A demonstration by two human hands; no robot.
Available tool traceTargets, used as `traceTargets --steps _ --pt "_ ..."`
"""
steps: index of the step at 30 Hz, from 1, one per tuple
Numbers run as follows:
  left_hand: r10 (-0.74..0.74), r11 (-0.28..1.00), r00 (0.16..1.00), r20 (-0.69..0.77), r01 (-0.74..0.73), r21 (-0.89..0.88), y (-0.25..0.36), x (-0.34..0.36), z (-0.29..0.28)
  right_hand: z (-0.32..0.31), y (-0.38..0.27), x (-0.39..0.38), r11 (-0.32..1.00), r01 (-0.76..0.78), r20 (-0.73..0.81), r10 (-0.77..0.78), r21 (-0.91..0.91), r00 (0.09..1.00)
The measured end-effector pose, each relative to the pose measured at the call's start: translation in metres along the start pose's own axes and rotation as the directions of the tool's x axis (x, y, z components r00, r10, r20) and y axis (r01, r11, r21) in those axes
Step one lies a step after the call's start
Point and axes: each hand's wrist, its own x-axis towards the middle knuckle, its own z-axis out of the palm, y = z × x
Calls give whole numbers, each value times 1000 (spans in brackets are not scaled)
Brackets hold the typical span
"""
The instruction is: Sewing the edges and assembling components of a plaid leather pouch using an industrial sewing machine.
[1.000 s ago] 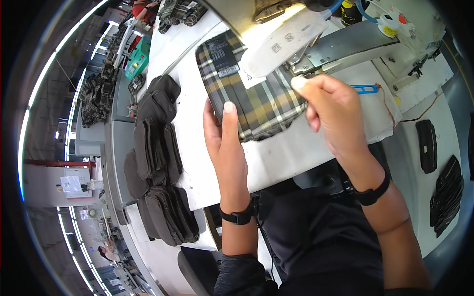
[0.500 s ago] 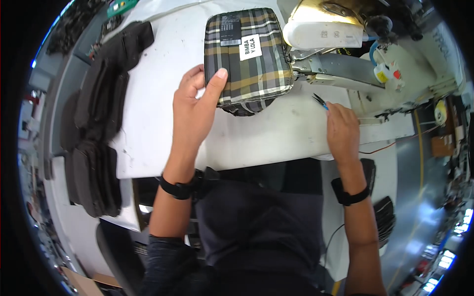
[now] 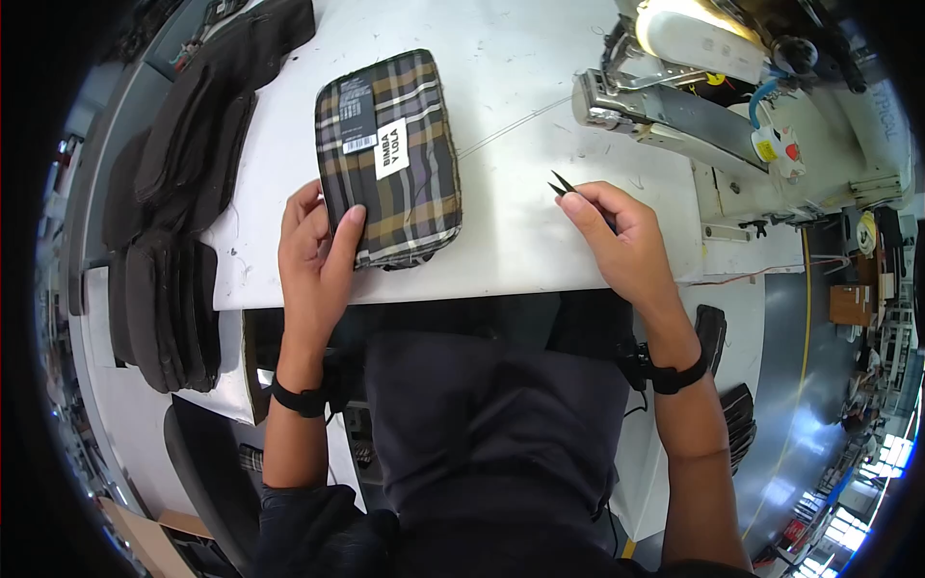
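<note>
A plaid fabric pouch (image 3: 419, 207) in grey, brown and white stands tilted above the white table. My left hand (image 3: 320, 252) grips its lower left side, thumb on the front face, the other fingers mostly behind it. A dark label with a barcode patch and a white printed label (image 3: 391, 149) lie on the pouch's face. Two thin threads (image 3: 515, 127) run from its right edge to the sewing machine's arm (image 3: 665, 114). My right hand (image 3: 626, 236) is closed around small thread snips (image 3: 561, 183); their dark pointed blades stick out toward the pouch, slightly apart, and the handle is mostly hidden.
Dark padded fabric pieces (image 3: 173, 173) lie in a long heap along the table's left side. The sewing machine, with its lit lamp (image 3: 708, 34), takes up the far right. The white table's (image 3: 501, 260) front edge runs just before my body.
The pouch has come away from the machine, leftward and nearer, held in my left hand, leaving threads stretched between. My right hand has moved left with the snips turned toward the pouch.
</note>
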Motion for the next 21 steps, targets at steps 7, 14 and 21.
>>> traceTargets --steps 7,14,21 --pt "62 997 998 -24 -60 44 -11 -9 -1 37 -16 20 987 6 147 -30 161 989" --pt "-40 997 999 -25 38 -69 -1 -8 0 60 -24 27 966 -15 184 -34 258 982" --pt "-88 995 996 0 87 -44 -11 -10 -21 30 0 11 975 180 7 -180 -127 984"
